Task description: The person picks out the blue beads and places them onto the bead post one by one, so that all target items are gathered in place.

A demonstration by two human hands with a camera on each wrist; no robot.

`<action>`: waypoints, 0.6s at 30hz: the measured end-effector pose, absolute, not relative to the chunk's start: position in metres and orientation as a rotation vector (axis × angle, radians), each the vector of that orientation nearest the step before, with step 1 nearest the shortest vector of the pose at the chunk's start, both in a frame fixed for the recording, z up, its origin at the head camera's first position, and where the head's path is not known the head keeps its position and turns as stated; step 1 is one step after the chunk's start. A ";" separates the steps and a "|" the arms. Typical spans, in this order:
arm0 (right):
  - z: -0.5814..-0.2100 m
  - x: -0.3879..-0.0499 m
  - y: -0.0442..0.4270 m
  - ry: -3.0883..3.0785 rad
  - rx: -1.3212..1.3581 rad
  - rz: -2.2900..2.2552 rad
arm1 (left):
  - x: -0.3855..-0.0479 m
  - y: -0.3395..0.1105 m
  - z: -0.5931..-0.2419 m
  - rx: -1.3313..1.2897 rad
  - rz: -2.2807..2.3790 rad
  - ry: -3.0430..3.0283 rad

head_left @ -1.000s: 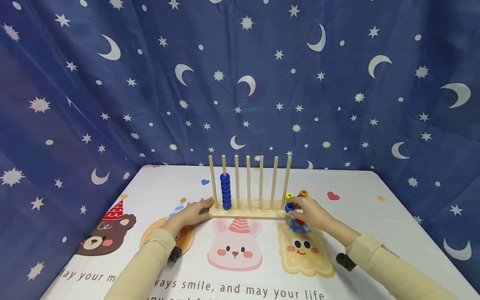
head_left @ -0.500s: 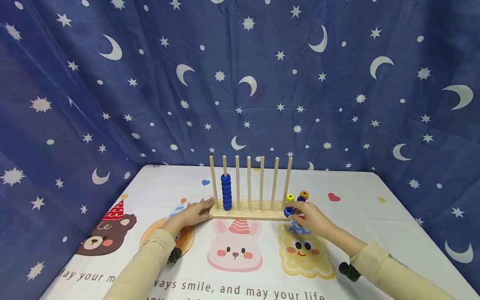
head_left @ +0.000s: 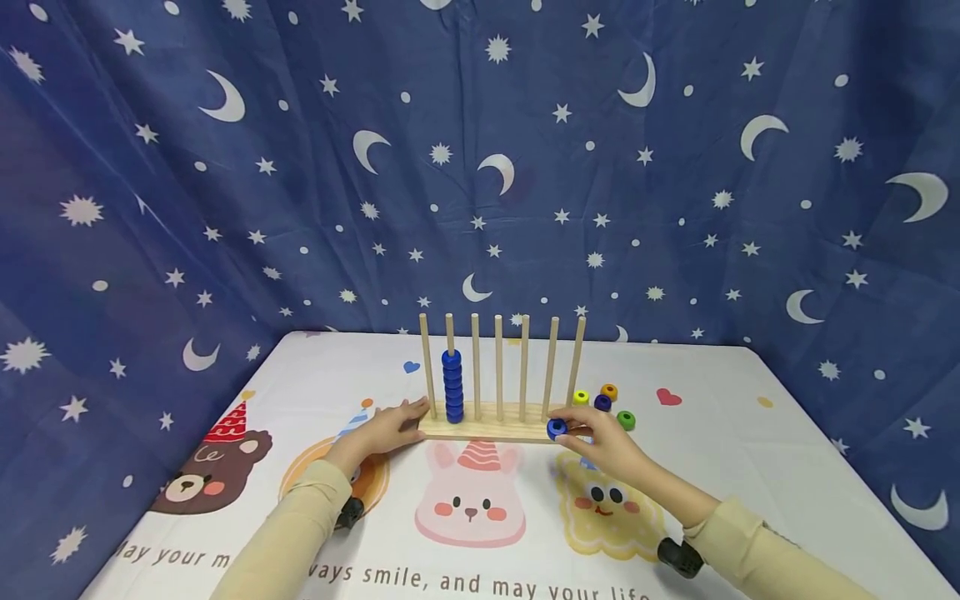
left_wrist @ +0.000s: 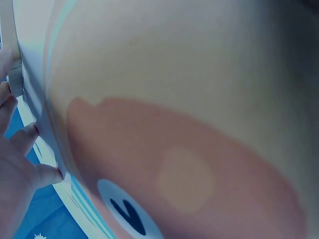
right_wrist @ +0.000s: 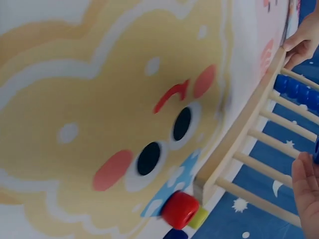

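Note:
A wooden rack point(head_left: 487, 429) with several upright pegs stands on the table, and a stack of blue beads point(head_left: 453, 387) fills most of its second peg from the left. My right hand point(head_left: 611, 446) pinches one blue bead point(head_left: 557, 428) between thumb and fingers, in front of the right part of the base. That bead barely shows at the right edge of the right wrist view. At the rack's left end, my left hand point(head_left: 386, 429) rests its fingers against the base; in the left wrist view its fingers point(left_wrist: 25, 139) are spread, touching the rack's end and the cloth.
Right of the rack lie loose beads: yellow point(head_left: 581, 397), orange point(head_left: 609, 391), dark blue point(head_left: 602, 403) and green point(head_left: 626, 420). A red bead point(right_wrist: 179, 210) shows in the right wrist view by the rack's corner. A starry blue curtain point(head_left: 480, 167) hangs behind the table.
My right hand has moved left with the blue bead, from beside the rack's right end to in front of its base. The green bead is now uncovered. My left hand has stayed in place.

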State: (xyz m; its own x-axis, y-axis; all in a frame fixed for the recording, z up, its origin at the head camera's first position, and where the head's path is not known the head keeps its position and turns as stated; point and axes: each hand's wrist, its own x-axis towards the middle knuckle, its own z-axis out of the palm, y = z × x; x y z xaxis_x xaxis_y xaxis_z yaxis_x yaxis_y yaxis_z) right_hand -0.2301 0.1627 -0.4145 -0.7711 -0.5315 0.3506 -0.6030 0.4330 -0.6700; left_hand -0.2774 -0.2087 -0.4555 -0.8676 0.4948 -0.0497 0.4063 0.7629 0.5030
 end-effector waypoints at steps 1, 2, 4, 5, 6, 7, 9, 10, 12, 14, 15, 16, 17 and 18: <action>-0.414 -0.230 0.160 -2.580 1.027 1.287 | -0.277 -0.209 -0.456 0.716 0.730 2.780; -0.414 -0.230 0.158 -2.575 1.025 1.311 | -0.277 -0.210 -0.456 0.714 0.733 2.781; -0.412 -0.229 0.154 -2.562 1.015 1.338 | -0.277 -0.210 -0.456 0.712 0.733 2.785; -0.411 -0.228 0.152 -2.557 1.011 1.346 | -0.277 -0.211 -0.456 0.712 0.738 2.783; -0.410 -0.227 0.151 -2.554 1.000 1.358 | -0.277 -0.211 -0.455 0.707 0.738 2.781; -0.409 -0.226 0.149 -2.548 0.994 1.362 | -0.277 -0.211 -0.456 0.708 0.736 2.780; -0.407 -0.224 0.146 -2.532 0.988 1.370 | -0.277 -0.211 -0.456 0.707 0.735 2.778; -0.407 -0.223 0.144 -2.521 0.989 1.377 | -0.277 -0.211 -0.456 0.703 0.734 2.778; -0.405 -0.221 0.142 -2.502 0.985 1.384 | -0.278 -0.210 -0.457 0.700 0.729 2.781; -0.404 -0.220 0.140 -2.482 0.989 1.388 | -0.278 -0.209 -0.457 0.701 0.721 2.783; -0.402 -0.220 0.138 -2.475 0.991 1.388 | -0.278 -0.209 -0.457 0.698 0.719 2.782; -0.401 -0.219 0.137 -2.471 0.987 1.389 | -0.278 -0.208 -0.456 0.696 0.717 2.782; -0.400 -0.219 0.136 -2.468 0.982 1.389 | -0.278 -0.208 -0.456 0.694 0.718 2.781; -0.399 -0.219 0.135 -2.463 0.977 1.392 | -0.277 -0.208 -0.456 0.695 0.715 2.783</action>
State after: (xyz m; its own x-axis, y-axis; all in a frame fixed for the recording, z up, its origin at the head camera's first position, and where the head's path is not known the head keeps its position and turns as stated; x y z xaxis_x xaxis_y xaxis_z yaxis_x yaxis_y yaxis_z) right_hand -0.2189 0.1350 -0.3985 -0.7771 -0.4657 0.4234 -0.6029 0.3578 -0.7131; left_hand -0.2773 -0.2078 -0.4558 -0.8731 0.4836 -0.0610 0.3943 0.7743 0.4949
